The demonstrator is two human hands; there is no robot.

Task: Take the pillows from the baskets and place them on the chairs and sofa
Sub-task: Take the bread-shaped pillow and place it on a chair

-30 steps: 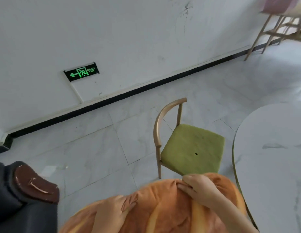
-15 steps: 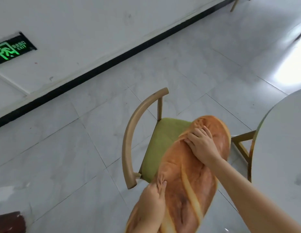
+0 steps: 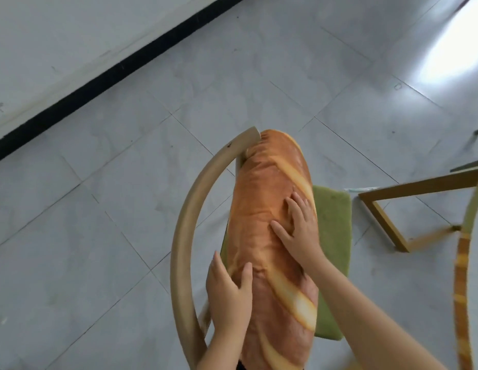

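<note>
Since half a second ago you have leaned in over the chair (image 3: 184, 236) and swung the pillow (image 3: 262, 209) from a slant across the seat to lie along the curved backrest, its far tip now touching the rail's end. Your pillow, printed like a long bread loaf, rests lengthwise on the green seat (image 3: 335, 236), covering most of the seat's left part and pressed against the inner side of the wooden rail. Your left hand (image 3: 228, 289) lies on the pillow's near left flank, fingers spread and flat, thumb toward the rail, not closed around anything. Your right hand (image 3: 299, 231) is laid on top of the pillow around its middle, fingers apart and pushing into the fabric, which dents under them. Right of the chair, part of a gold frame (image 3: 392, 209) stands on the tiled floor (image 3: 99, 209), and the bench (image 3: 462, 276) edge curves along the right border. A black skirting strip (image 3: 99, 84) runs along the wall at upper left.
</note>
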